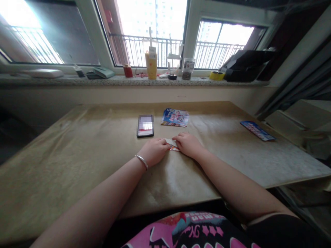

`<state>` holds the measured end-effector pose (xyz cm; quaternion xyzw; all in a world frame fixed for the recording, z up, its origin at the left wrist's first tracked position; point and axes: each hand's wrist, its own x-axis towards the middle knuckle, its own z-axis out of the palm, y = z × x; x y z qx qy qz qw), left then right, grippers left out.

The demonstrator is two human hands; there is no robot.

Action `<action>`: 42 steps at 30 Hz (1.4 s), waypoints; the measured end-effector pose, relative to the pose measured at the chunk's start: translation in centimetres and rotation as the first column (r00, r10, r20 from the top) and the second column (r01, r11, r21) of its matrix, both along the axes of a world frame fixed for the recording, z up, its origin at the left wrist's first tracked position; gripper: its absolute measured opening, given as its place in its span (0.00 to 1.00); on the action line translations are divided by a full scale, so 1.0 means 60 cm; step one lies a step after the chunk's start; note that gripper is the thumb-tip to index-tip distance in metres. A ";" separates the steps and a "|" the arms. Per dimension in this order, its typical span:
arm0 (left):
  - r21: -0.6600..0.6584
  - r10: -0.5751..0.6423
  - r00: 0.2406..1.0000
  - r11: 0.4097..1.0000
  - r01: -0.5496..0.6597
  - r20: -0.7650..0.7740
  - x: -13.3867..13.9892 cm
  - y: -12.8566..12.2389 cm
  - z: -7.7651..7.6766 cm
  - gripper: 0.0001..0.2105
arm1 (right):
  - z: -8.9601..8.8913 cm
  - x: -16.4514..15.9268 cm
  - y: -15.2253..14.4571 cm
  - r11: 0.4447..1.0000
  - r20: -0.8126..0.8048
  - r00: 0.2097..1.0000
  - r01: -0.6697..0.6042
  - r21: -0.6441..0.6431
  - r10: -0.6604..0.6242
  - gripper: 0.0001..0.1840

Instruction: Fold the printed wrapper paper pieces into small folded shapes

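In the middle of the table, both hands are on a small piece of folded printed paper, pale on top with an orange and red printed strip along its near edge. My left hand has its fingers curled over the paper's left end. At the right end, my right hand pinches the paper with bent fingers. Both thumbs are partly hidden. Just beyond the paper lies a stack of blue printed leaflets. A phone with a lit screen lies beyond my left hand.
A folded blue leaflet lies at the right of the cloth-covered table. Along the windowsill stand a yellow drink cup, a red container, a roll of yellow tape and a black bag.
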<state>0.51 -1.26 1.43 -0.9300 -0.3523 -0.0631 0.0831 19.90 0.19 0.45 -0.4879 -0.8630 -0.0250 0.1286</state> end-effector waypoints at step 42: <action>0.013 -0.041 0.985 0.999 0.040 0.167 -0.033 0.032 -0.010 0.08 | -0.008 0.004 0.006 0.951 -0.071 0.950 -0.300 0.071 0.305 0.10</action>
